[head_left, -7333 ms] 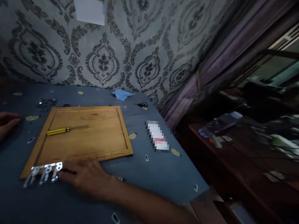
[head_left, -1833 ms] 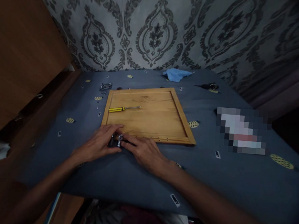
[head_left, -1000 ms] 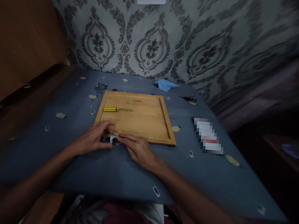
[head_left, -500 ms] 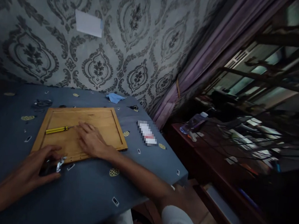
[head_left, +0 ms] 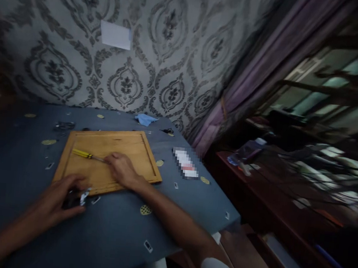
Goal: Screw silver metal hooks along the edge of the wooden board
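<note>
A wooden board [head_left: 125, 144] with a raised rim lies on a table under a blue cloth [head_left: 112, 228]. On the board lies a yellow-handled screwdriver [head_left: 84, 154]. My right hand [head_left: 120, 170] rests on the board with its fingertips closed on the screwdriver's metal shaft. My left hand [head_left: 59, 199] sits on the cloth just in front of the board's near edge, its fingers curled over a small shiny metal bracket [head_left: 83, 196].
A blue rag [head_left: 145, 119] and small dark items lie at the table's far side by the patterned wall. A blurred white package [head_left: 185, 163] lies right of the board. A dark wooden shelf [head_left: 255, 185] with clutter stands to the right, past a purple curtain.
My right hand left the metal bracket, moved onto the board and took the screwdriver's shaft, shifting it slightly. My left hand stays on the bracket. The view swung to the right.
</note>
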`<state>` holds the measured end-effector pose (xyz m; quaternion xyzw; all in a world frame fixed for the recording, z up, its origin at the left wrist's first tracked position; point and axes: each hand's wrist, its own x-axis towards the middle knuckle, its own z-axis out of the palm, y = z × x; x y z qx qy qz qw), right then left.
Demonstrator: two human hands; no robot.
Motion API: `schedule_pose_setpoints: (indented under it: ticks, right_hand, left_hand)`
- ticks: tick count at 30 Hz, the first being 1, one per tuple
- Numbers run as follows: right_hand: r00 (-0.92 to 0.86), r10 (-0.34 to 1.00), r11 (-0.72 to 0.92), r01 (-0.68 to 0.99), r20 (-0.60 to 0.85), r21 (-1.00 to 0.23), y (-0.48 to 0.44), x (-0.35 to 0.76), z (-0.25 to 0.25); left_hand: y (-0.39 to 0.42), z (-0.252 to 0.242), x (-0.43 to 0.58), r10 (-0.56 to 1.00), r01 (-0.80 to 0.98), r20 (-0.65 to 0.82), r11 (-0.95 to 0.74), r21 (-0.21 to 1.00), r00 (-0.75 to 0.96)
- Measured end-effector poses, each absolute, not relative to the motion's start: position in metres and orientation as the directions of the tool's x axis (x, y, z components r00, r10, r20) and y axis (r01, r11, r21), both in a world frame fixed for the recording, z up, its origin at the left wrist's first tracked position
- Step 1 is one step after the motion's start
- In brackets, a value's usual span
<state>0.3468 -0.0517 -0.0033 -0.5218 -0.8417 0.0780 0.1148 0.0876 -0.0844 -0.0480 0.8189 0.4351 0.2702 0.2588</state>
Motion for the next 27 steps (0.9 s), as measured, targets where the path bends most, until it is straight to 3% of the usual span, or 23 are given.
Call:
schedule_pose_setpoints:
  ticks: [6, 16, 21, 27]
  right_hand:
    - [-0.491, 0.871, 0.479, 0.830, 0.035, -0.287, -0.047, 0.387, 0.016]
    - [-0.476, 0.872, 0.488, 0.831, 0.112, -0.268, -0.050, 0.346, 0.025]
    - [-0.429, 0.894, 0.444, 0.808, 0.128, -0.388, -0.042, 0.331, 0.009]
    - [-0.263, 0.903, 0.428, 0.624, 0.339, -0.654, -0.054, 0.347, 0.018]
  left_hand:
    - [-0.095, -0.012, 0.096, 0.834, 0.557, 0.129, -0.465, 0.688, 0.537]
    - [-0.098, 0.001, 0.097, 0.813, 0.543, 0.108, -0.475, 0.693, 0.573]
    - [-0.097, 0.000, 0.097, 0.814, 0.546, 0.096, -0.467, 0.695, 0.573]
    - [-0.099, 0.004, 0.097, 0.811, 0.526, 0.077, -0.445, 0.725, 0.580]
